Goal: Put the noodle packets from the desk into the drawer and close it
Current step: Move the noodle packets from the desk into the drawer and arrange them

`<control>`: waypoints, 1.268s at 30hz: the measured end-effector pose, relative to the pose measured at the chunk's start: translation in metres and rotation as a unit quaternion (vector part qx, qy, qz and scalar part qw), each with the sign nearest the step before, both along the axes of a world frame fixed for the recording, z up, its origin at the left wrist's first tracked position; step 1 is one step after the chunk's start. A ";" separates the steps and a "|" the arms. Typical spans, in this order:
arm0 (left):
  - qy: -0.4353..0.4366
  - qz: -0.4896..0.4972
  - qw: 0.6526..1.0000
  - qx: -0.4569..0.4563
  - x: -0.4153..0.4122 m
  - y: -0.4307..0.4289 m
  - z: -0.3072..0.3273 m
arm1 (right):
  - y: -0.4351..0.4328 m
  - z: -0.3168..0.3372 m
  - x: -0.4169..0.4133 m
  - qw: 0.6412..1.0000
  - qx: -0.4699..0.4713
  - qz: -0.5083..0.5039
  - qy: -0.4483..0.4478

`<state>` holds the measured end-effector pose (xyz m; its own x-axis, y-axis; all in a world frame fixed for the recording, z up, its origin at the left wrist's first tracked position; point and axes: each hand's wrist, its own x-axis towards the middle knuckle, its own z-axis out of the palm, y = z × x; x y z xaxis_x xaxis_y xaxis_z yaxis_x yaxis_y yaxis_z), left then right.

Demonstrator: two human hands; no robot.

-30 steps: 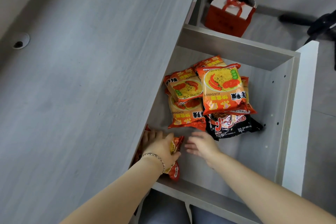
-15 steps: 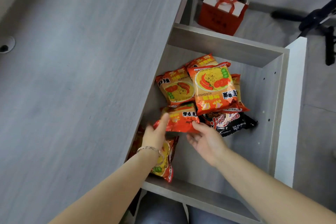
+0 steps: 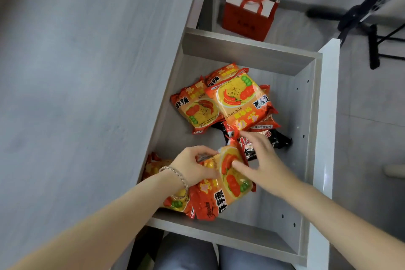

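Note:
The grey drawer (image 3: 306,138) stands pulled out to the right of the desk top (image 3: 87,94). Several orange noodle packets (image 3: 238,98) and a black packet (image 3: 278,140) lie heaped at its far half. My left hand (image 3: 192,166) and my right hand (image 3: 260,160) both grip one orange packet (image 3: 228,186), held tilted over the drawer's near left corner. Another orange packet (image 3: 175,201) lies under it, partly hidden by my left wrist and the desk edge.
The drawer's white front panel (image 3: 326,116) runs along its right side. A red gift bag (image 3: 247,15) stands on the floor beyond the drawer. A black stand's legs (image 3: 370,35) spread at the top right. My knees (image 3: 219,256) are under the drawer's near wall.
Both hands took an orange packet from the pile's near edge and drew it toward me, over the packet in the near left corner. The camera has also shifted slightly.

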<state>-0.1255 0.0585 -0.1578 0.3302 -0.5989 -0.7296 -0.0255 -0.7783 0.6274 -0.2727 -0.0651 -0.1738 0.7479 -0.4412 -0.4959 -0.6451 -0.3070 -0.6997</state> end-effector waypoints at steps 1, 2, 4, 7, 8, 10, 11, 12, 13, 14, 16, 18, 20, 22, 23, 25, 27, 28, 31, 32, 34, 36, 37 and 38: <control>0.002 -0.045 0.999 -0.003 -0.002 -0.005 -0.003 | -0.001 -0.004 0.001 0.999 0.024 0.041 0.001; 0.002 -0.080 0.997 0.000 -0.004 -0.009 -0.008 | -0.001 -0.010 0.000 0.997 0.048 0.064 0.013; 0.001 -0.144 0.989 0.021 -0.008 -0.016 -0.020 | 0.001 -0.027 -0.006 0.995 0.066 0.062 0.041; -0.039 -0.252 0.966 0.047 -0.017 -0.022 -0.038 | 0.006 -0.049 -0.019 0.993 0.074 0.033 0.082; -0.064 -0.269 0.960 0.045 -0.020 -0.023 -0.041 | 0.008 -0.055 -0.024 0.993 0.068 0.023 0.097; -0.107 -0.286 0.951 0.041 -0.027 -0.024 -0.046 | 0.012 -0.064 -0.032 0.992 0.040 -0.001 0.117; -0.136 -0.309 0.940 0.045 -0.030 -0.023 -0.048 | 0.015 -0.066 -0.034 0.992 0.028 -0.011 0.124; -0.176 -0.350 0.918 0.061 -0.031 -0.022 -0.050 | 0.018 -0.067 -0.034 0.991 0.021 -0.016 0.131; -0.219 -0.400 0.885 0.087 -0.031 -0.019 -0.052 | 0.021 -0.067 -0.032 0.991 0.013 -0.017 0.136; -0.257 -0.440 0.853 0.114 -0.029 -0.015 -0.054 | 0.025 -0.067 -0.030 0.990 0.003 -0.015 0.140; -0.288 -0.473 0.817 0.162 -0.025 -0.006 -0.058 | 0.031 -0.068 -0.022 0.989 -0.025 -0.006 0.148; -0.284 -0.479 0.811 0.179 -0.020 0.004 -0.060 | 0.037 -0.070 -0.014 0.984 -0.075 0.006 0.159; -0.274 -0.471 0.819 0.182 -0.015 0.014 -0.062 | 0.041 -0.073 -0.011 0.977 -0.122 0.017 0.174; -0.291 -0.456 0.816 0.203 -0.009 0.022 -0.062 | 0.042 -0.073 -0.012 0.972 -0.145 0.028 0.184; -0.300 -0.443 0.817 0.217 -0.006 0.025 -0.062 | 0.042 -0.073 -0.014 0.970 -0.152 0.038 0.187; -0.300 -0.421 0.824 0.232 -0.003 0.029 -0.062 | 0.045 -0.074 -0.016 0.967 -0.152 0.070 0.191; -0.281 -0.411 0.837 0.228 0.001 0.031 -0.060 | 0.052 -0.075 -0.015 0.971 -0.132 0.082 0.180; -0.266 -0.402 0.847 0.225 0.003 0.031 -0.059 | 0.056 -0.074 -0.012 0.974 -0.126 0.081 0.173; -0.238 -0.383 0.863 0.229 0.011 0.031 -0.054 | 0.061 -0.074 -0.005 0.975 -0.121 0.092 0.162; -0.240 -0.388 0.859 0.231 0.012 0.032 -0.054 | 0.059 -0.074 -0.003 0.973 -0.117 0.111 0.167; -0.253 -0.402 0.848 0.236 0.011 0.032 -0.057 | 0.051 -0.066 0.004 0.965 -0.099 0.160 0.185; -0.262 -0.409 0.839 0.244 0.008 0.032 -0.057 | 0.037 -0.050 0.015 0.955 -0.103 0.202 0.192; -0.263 -0.409 0.838 0.246 0.007 0.031 -0.057 | 0.030 -0.038 0.022 0.953 -0.128 0.207 0.178; -0.261 -0.410 0.838 0.249 0.006 0.029 -0.057 | 0.023 -0.026 0.030 0.958 -0.165 0.188 0.137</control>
<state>-0.1191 0.0878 -0.2146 0.3079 -0.4451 -0.8409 -0.8492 -0.5272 -0.0319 -0.2423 -0.0422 -0.2003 0.7460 -0.3320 -0.5773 -0.5911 -0.7294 -0.3445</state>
